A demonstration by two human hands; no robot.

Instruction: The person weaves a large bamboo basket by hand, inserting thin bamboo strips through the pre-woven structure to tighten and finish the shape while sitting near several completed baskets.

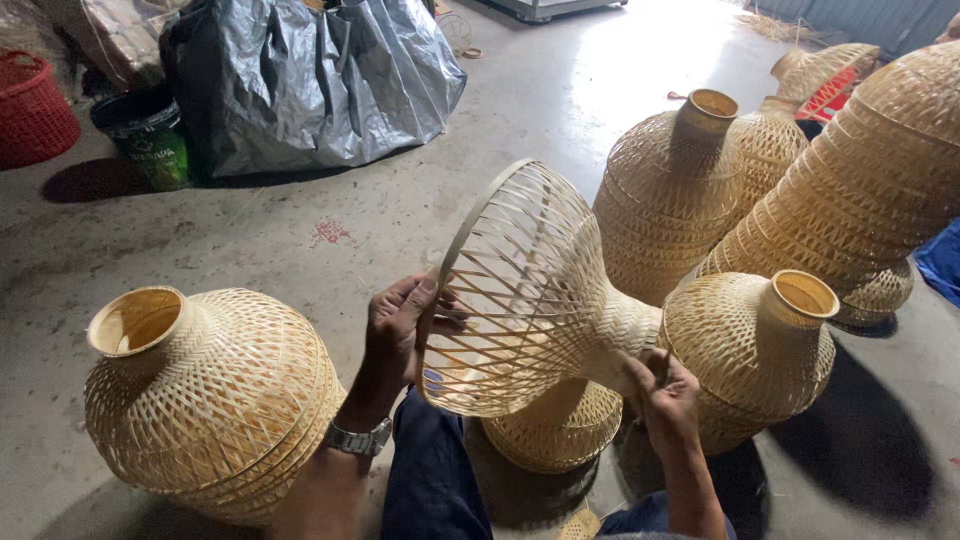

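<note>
- One open-weave bamboo lampshade [520, 290] is held on its side above the lap, its wide round rim turned to the left and its narrow woven neck to the right
- The left hand [400, 325] is closed on the wide rim of the held lampshade, thumb on the outside and fingers [448, 312] passed inside the lattice; one metal wristwatch [357, 438] is worn on this wrist
- The right hand [665, 395] is clamped around the neck end of the same lampshade
- One more woven shade [560, 428] is seen on the floor directly beneath the held one, between the knees
- One finished shade [210, 395] lies at the left, tilted, its short collar pointed up and left
- One finished shade [760, 345] stands just right of the right hand, collar upward
- Three shades are grouped behind it: one upright with a collar [665, 190], one partly hidden behind that [770, 145], and one large one [860, 180] leaning at the right edge; a further one [825, 65] is glimpsed at the back
- Seven shades are thus counted in full, with an eighth in part
- On the concrete floor [330, 230] at the rear are shown one grey plastic sack [310, 80], one dark bucket [148, 135] and one red basket [35, 110]
- Dark blue trousers [430, 470] are visible at the lower edge
</note>
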